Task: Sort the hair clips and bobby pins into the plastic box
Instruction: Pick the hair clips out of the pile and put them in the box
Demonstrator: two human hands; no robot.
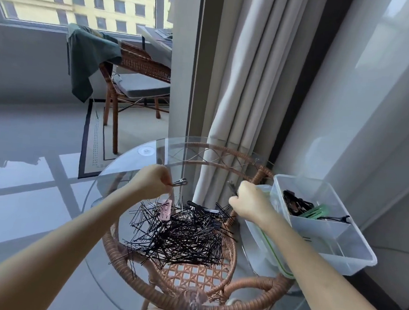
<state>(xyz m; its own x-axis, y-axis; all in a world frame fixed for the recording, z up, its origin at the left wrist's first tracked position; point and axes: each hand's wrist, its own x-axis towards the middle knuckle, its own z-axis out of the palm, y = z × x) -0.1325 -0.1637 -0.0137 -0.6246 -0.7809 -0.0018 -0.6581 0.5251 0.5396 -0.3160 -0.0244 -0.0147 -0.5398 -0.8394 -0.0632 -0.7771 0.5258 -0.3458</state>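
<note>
A heap of black bobby pins lies on the round glass table. A pink clip and a black clip lie at the heap's far edge. My left hand pinches a black bobby pin above the heap. My right hand grips a few black pins just left of the clear plastic box. The box's far compartment holds black pins, a green clip and a black clip.
The box sits on its green-edged lid at the table's right edge. A curtain and a wall stand behind the table. A wicker chair draped with a green cloth is further back on the left.
</note>
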